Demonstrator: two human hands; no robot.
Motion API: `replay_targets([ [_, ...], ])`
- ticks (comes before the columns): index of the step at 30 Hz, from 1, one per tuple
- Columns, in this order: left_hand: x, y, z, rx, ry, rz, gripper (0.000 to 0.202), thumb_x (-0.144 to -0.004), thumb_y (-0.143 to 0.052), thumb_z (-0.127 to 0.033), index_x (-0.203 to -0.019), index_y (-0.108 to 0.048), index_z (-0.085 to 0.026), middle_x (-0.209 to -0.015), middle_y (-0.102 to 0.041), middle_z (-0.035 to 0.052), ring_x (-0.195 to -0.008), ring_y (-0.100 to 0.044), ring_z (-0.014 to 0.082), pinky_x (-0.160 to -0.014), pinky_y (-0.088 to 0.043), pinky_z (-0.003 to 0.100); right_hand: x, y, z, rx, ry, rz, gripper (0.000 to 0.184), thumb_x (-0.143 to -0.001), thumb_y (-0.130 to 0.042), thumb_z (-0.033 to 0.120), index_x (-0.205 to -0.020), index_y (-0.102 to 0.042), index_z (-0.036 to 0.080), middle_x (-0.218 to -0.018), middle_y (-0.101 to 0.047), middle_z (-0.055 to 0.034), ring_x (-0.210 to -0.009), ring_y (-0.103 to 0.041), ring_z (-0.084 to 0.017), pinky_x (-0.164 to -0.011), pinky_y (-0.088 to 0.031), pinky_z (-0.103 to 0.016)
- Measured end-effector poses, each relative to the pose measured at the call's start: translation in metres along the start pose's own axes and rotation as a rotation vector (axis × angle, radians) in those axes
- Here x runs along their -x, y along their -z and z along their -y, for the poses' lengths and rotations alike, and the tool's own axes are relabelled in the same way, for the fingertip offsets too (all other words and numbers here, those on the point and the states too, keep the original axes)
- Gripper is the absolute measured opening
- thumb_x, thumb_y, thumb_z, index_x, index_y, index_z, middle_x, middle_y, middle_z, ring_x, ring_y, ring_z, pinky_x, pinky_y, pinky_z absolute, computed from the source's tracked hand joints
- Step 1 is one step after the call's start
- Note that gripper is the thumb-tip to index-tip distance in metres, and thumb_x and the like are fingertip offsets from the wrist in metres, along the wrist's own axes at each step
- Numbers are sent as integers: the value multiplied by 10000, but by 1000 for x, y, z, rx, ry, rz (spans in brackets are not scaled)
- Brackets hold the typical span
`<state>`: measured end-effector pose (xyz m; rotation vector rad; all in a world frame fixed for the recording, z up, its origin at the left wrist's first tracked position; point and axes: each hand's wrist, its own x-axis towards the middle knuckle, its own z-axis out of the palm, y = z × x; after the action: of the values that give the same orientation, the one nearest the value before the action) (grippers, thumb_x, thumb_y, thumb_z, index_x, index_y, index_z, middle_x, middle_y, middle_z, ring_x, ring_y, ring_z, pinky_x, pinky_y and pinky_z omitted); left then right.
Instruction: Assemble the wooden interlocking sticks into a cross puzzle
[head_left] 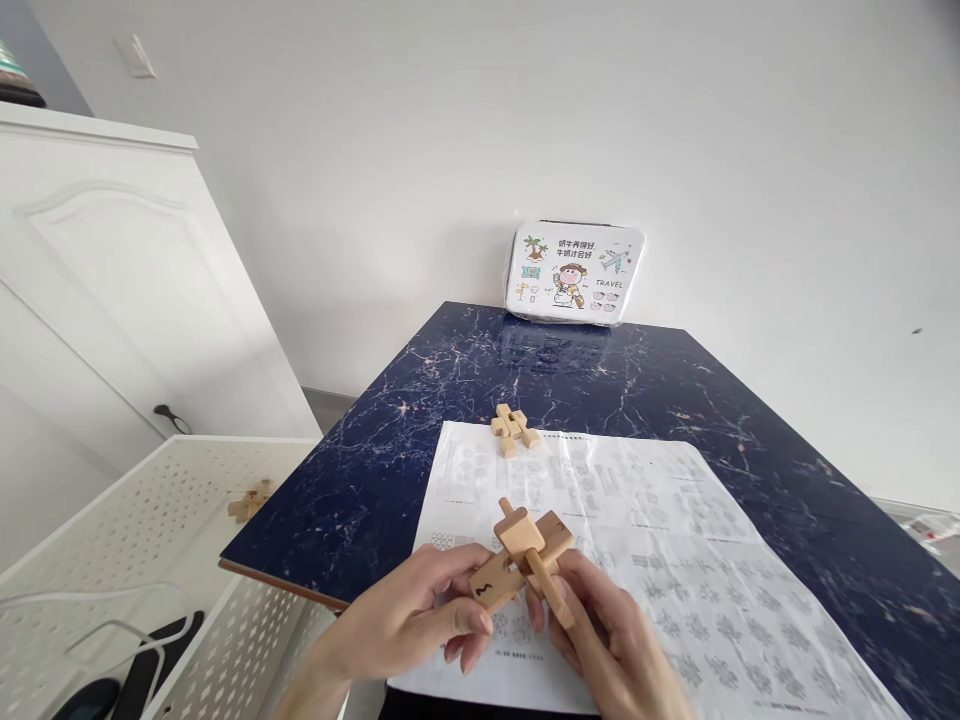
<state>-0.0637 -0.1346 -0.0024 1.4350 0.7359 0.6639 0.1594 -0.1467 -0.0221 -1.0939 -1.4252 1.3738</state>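
A partly joined wooden burr puzzle (523,545) is held up between my two hands, above a printed sheet. Its light wood pieces cross one another, and one flat piece bears a dark mark like a 2. My left hand (420,610) has its thumb and fingers closed around that marked piece. On the other side, my right hand (607,625) grips the puzzle near a thin stick that slants toward me. Some fingertips are hidden behind the wood. A second, smaller wooden puzzle (514,428) sits at the sheet's far edge, beyond my hands.
The white instruction sheet (675,500) with printed diagrams covers part of the dark blue marbled table (360,460). A white cartoon case (576,272) leans against the wall. At left, a perforated white surface (180,480) bears another wooden puzzle (251,500) and cables, beside a white cabinet (112,260).
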Motion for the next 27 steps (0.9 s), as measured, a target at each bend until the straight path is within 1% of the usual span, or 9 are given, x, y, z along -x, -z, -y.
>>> replay_targets([
  [4, 0, -4, -4, -137, -22, -28, 366, -1089, -474, -495, -1167, -580, -154, -732, -546, -7, -608, -441, 131, -626, -403, 280, -2, -2, 0, 33, 90, -57, 428, -1054, -484, 586, -899, -640, 219, -663, -534, 5, -599, -496, -164, -597, -409, -271],
  [6, 0, -7, -6, -245, -19, -58, 324, -1102, -422, -453, -1180, -571, -175, -751, -517, -10, -628, -415, 147, -642, -390, 296, -3, -2, -2, 37, 120, -73, 412, -1070, -457, 562, -936, -644, 221, -703, -582, -12, -644, -552, -182, -650, -454, -280],
  [9, 0, -8, -7, -358, -4, -74, 280, -1106, -388, -394, -1193, -569, -199, -750, -481, -13, -638, -410, 169, -659, -376, 318, -4, -2, -5, 77, 122, -80, 417, -1072, -450, 563, -933, -643, 221, -695, -582, -14, -631, -545, -183, -639, -451, -285],
  [12, 1, -7, -5, -370, -2, -67, 282, -1102, -386, -385, -1255, -557, -221, -752, -474, -6, -630, -415, 181, -648, -378, 325, -3, -2, -6, 121, 120, -115, 435, -1063, -476, 571, -878, -645, 216, -653, -526, 4, -572, -478, -157, -567, -408, -269],
  [14, 1, -6, -4, -365, -6, -72, 282, -1096, -405, -388, -1280, -559, -240, -769, -496, 6, -638, -430, 190, -635, -385, 324, -3, -3, -7, 142, 129, -143, 428, -1049, -507, 575, -899, -673, 210, -638, -501, 13, -545, -433, -142, -526, -384, -260],
  [16, 1, -5, -4, -380, -23, -94, 267, -1089, -431, -388, -1258, -586, -251, -816, -548, 28, -674, -463, 203, -648, -396, 328, -3, -4, -6, 163, 132, -147, 424, -1040, -522, 581, -959, -701, 206, -636, -503, 14, -541, -417, -141, -507, -371, -260],
  [19, 1, -5, -5, -385, -55, -105, 255, -1079, -459, -395, -1200, -629, -248, -853, -589, 45, -690, -477, 209, -658, -408, 332, -3, -5, -6, 169, 123, -123, 441, -1040, -510, 591, -974, -704, 201, -645, -520, 7, -566, -444, -154, -520, -374, -266],
  [24, -2, -8, -10, -335, -60, -106, 324, -1095, -414, -419, -1261, -636, -251, -764, -503, 11, -638, -403, 181, -618, -390, 301, -2, -6, -3, 55, 131, -89, 439, -1051, -507, 579, -875, -655, 205, -665, -558, -3, -574, -480, -149, -560, -405, -270],
  [27, -2, -10, -11, -345, -29, -145, 395, -1121, -354, -442, -1276, -626, -201, -737, -485, -9, -642, -418, 165, -644, -389, 293, -2, -7, 1, -20, 82, -33, 440, -1042, -516, 604, -936, -662, 203, -683, -606, -13, -570, -505, -154, -573, -415, -281],
])
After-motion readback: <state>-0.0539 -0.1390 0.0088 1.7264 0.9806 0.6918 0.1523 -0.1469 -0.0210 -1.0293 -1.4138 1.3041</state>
